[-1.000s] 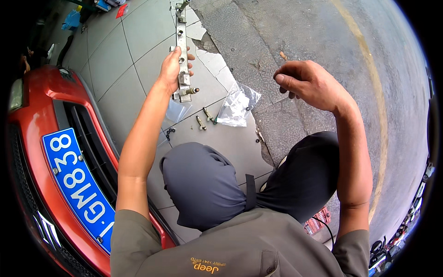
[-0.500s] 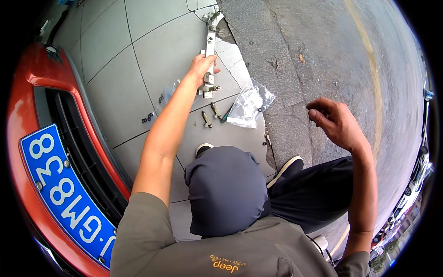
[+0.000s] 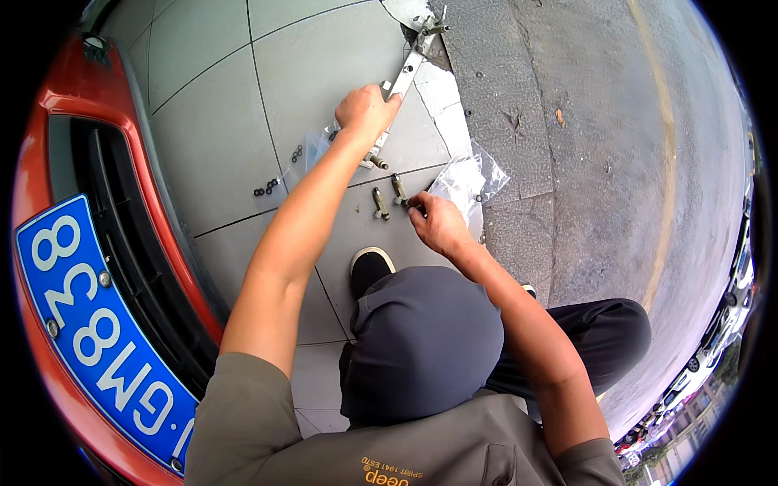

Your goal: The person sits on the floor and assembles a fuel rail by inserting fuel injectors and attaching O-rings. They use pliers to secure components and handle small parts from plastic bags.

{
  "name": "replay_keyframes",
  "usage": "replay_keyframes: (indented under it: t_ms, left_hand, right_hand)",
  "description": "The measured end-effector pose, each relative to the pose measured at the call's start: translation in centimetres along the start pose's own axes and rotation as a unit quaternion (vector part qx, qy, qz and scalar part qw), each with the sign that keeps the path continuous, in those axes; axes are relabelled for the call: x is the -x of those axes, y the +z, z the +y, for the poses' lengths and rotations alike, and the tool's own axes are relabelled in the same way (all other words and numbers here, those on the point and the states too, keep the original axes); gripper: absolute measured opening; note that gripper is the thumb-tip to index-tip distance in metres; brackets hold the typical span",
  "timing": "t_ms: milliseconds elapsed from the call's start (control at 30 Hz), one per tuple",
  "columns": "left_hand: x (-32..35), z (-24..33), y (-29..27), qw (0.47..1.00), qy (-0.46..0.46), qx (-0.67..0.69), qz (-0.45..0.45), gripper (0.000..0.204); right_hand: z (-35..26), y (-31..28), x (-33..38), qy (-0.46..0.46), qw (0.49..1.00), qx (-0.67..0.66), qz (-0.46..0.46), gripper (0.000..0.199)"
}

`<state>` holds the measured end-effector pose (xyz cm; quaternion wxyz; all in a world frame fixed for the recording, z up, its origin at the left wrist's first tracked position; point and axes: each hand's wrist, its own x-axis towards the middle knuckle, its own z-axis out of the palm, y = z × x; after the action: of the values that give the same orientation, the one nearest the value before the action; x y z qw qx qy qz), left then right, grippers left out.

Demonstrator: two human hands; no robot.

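My left hand (image 3: 366,112) is closed round a silver fuel rail (image 3: 407,76), which slants above the tiled ground. A fuel injector (image 3: 378,163) sits at the rail's near end, and another fitting (image 3: 438,29) sticks out at its far end. Just below lie two loose brass-coloured fuel injectors on the tiles: one on the left (image 3: 379,203) and one on the right (image 3: 398,186). My right hand (image 3: 442,223) pinches the near end of the right-hand one, its thumb and forefinger together there. Its fingertips partly hide that end.
A clear plastic bag (image 3: 460,185) lies right of the injectors, at the broken tile edge beside rough pavement. Small black rubber rings (image 3: 266,189) and another clear bag (image 3: 321,147) are by my left forearm. A red car's bumper (image 3: 89,134) stands at the left.
My right hand has come in from the right, down to the right-hand loose injector. My left hand has tilted the rail, its far end swinging right. The view has shifted a little.
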<state>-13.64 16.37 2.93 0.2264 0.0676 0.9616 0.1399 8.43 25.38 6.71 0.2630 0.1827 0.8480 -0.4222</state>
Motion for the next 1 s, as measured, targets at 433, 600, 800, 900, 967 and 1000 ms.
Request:
replay_keyframes:
  t_ms: [433,600,800,900,967,1000]
  left_hand:
    - [16.6,-8.1,5.9,0.874,-0.100,0.433,0.199,0.018]
    - [17.2,-10.0,7.5,0.938,-0.114,0.235,0.228,0.034]
    - [15.6,-11.2,6.0,0.977,-0.098,0.063,0.177,0.052]
    - [15.7,-12.7,6.8,0.977,-0.059,0.088,0.183,0.039]
    - [15.7,-12.7,7.1,0.974,-0.031,0.089,0.207,0.028]
    - [15.8,-12.8,6.9,0.971,-0.020,0.088,0.222,0.023]
  right_hand:
    - [2.9,-1.6,1.4,0.110,0.981,-0.159,-0.022,0.033]
    - [2.2,-1.7,-0.1,0.068,0.993,-0.096,-0.009,0.032]
    - [0.4,-0.3,0.7,0.050,0.992,-0.117,-0.006,0.040]
    - [-4.0,0.3,-0.5,-0.016,0.994,-0.101,0.045,0.051]
    - [-6.2,0.8,-2.7,-0.051,0.995,-0.054,0.067,0.056]
    - [-7.1,1.1,-3.8,-0.072,0.994,-0.030,0.074,0.059]
